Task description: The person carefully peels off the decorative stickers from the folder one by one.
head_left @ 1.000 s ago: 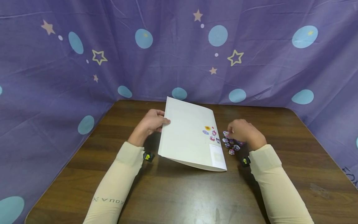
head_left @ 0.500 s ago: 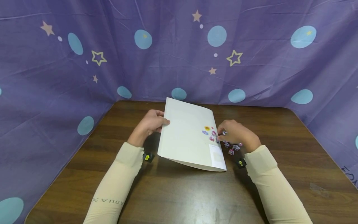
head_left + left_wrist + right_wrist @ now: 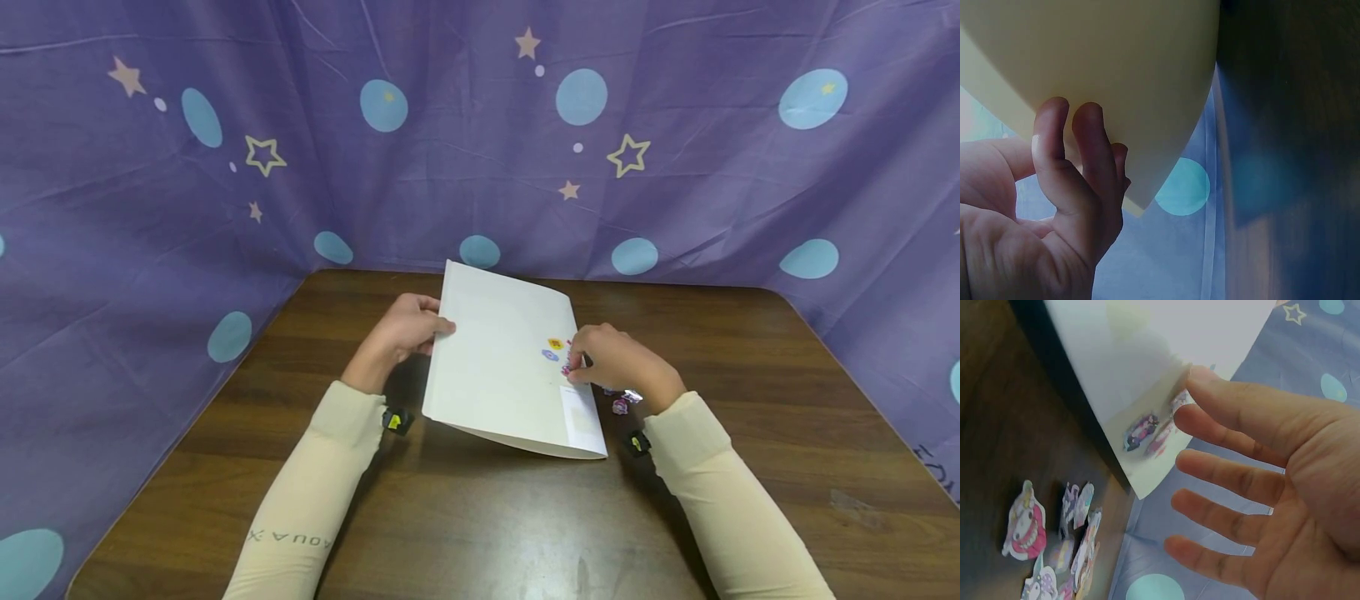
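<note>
A white folder point(image 3: 495, 358) is held tilted above the table, its lower edge bowed. My left hand point(image 3: 402, 327) grips its left edge, thumb on the front; in the left wrist view the fingers point(image 3: 1088, 134) press its underside. Several small stickers, among them a yellow one point(image 3: 556, 343) and a purple one point(image 3: 550, 355), lie on the folder near its right edge. Over that part is my right hand point(image 3: 618, 362). In the right wrist view its thumb and forefinger come together around a small pinkish sticker point(image 3: 1181, 401), partly hidden; the other fingers are spread.
Several loose cartoon stickers point(image 3: 1025, 525) lie on the brown wooden table point(image 3: 495, 533), just right of the folder and partly under my right hand. A pale label point(image 3: 582, 417) is on the folder's lower right. Behind the table hangs a purple curtain point(image 3: 480, 150).
My right hand has moved left from the loose stickers to the folder's right part, now covering some stickers there. The left hand and folder stay in place.
</note>
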Demonstrator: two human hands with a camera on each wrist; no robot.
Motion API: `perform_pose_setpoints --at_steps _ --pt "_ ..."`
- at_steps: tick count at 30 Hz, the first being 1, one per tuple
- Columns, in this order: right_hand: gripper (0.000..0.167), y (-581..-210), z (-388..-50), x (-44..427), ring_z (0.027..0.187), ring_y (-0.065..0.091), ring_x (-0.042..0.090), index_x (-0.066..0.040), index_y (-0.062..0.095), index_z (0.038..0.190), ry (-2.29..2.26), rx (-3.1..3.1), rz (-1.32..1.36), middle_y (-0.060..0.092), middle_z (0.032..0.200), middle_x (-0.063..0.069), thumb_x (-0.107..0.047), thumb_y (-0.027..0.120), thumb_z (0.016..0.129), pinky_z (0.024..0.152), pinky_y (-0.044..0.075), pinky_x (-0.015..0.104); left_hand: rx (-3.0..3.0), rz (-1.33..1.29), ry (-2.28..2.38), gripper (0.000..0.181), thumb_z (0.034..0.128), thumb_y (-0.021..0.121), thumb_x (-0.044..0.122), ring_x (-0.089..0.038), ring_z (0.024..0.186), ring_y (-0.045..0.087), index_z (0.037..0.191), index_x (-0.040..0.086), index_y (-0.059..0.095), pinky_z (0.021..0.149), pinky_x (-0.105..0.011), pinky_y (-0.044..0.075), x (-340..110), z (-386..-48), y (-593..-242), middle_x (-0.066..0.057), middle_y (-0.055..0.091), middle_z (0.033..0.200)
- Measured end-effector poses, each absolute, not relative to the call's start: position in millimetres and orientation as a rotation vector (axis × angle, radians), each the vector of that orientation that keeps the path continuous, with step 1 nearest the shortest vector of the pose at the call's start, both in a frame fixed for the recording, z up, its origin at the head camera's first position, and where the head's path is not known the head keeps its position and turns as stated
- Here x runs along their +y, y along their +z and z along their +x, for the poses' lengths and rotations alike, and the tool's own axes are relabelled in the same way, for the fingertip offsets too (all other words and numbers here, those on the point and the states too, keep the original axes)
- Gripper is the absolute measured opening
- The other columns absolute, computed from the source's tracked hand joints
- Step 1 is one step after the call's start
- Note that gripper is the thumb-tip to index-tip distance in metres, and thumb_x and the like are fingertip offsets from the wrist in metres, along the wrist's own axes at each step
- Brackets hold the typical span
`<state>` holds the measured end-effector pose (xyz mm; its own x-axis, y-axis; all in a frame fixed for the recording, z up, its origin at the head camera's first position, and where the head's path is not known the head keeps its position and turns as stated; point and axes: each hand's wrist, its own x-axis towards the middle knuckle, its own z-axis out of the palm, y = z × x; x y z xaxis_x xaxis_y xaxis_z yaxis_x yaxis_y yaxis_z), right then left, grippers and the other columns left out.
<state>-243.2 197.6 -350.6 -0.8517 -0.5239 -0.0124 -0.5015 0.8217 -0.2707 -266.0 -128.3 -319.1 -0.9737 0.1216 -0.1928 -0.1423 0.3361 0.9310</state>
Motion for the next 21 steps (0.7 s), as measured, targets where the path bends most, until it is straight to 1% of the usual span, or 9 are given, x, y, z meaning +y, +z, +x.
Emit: perform_pose_setpoints --at_steps 3,7,11,14,18,21 --pt "0.007 -352.0 -243.3 195.8 0.106 0.058 0.031 -0.02 0.074 0.087 -0.368 2.924 -0.866 0.068 0.117 0.008 -0.02 0.08 0.09 0.089 0.048 0.05 2.373 -0.024 1.689 0.038 0.0929 0.066 -0.001 -0.02 0.071 0.068 0.128 -0.011 0.056 0.056 -0.029 0.058 -128.2 -266.6 -319.7 -0.022 0.063 0.107" --pt "0.01 -352.9 -244.0 195.7 0.097 0.056 0.027 -0.019 0.072 0.085 -0.366 2.935 -0.909 0.067 0.111 0.005 -0.016 0.079 0.09 0.081 0.048 0.046 2.373 -0.027 1.692 0.038 0.0928 0.067 -0.001 -0.02 0.071 0.067 0.128 -0.01 0.056 0.056 -0.029 0.058 -127.9 -266.8 -319.8 -0.022 0.063 0.107" --pt "0.011 -352.8 -244.2 196.3 0.093 0.056 0.026 -0.017 0.071 0.084 -0.382 2.946 -0.964 0.067 0.106 0.004 -0.01 0.076 0.09 0.077 0.049 0.044 2.374 -0.028 1.693 0.038 0.0926 0.067 -0.001 -0.02 0.072 0.067 0.128 -0.01 0.056 0.056 -0.029 0.058 -127.8 -266.9 -319.8 -0.022 0.063 0.107" --pt "0.011 -352.4 -243.8 196.8 0.095 0.057 0.026 -0.017 0.072 0.085 -0.39 2.951 -0.97 0.068 0.109 0.005 -0.009 0.076 0.091 0.079 0.049 0.044 2.376 -0.027 1.69 0.038 0.0927 0.067 0.0 -0.021 0.072 0.068 0.128 -0.01 0.056 0.056 -0.029 0.058 -128.2 -267.4 -320.1 -0.022 0.063 0.107" --pt "0.009 -351.3 -243.2 197.3 0.1 0.058 0.028 -0.017 0.073 0.088 -0.391 2.953 -0.942 0.068 0.114 0.006 -0.01 0.077 0.091 0.084 0.049 0.046 2.375 -0.027 1.688 0.039 0.0929 0.067 0.0 -0.021 0.072 0.068 0.129 -0.01 0.056 0.057 -0.029 0.058 -128.6 -267.3 -320.0 -0.022 0.063 0.108" --pt "0.008 -350.3 -243.3 197.6 0.102 0.058 0.029 -0.017 0.073 0.088 -0.394 2.953 -0.943 0.069 0.115 0.007 -0.01 0.076 0.091 0.085 0.049 0.047 2.37 -0.028 1.691 0.04 0.0929 0.067 0.0 -0.021 0.073 0.068 0.13 -0.01 0.055 0.058 -0.029 0.058 -128.7 -266.6 -319.4 -0.023 0.064 0.109"
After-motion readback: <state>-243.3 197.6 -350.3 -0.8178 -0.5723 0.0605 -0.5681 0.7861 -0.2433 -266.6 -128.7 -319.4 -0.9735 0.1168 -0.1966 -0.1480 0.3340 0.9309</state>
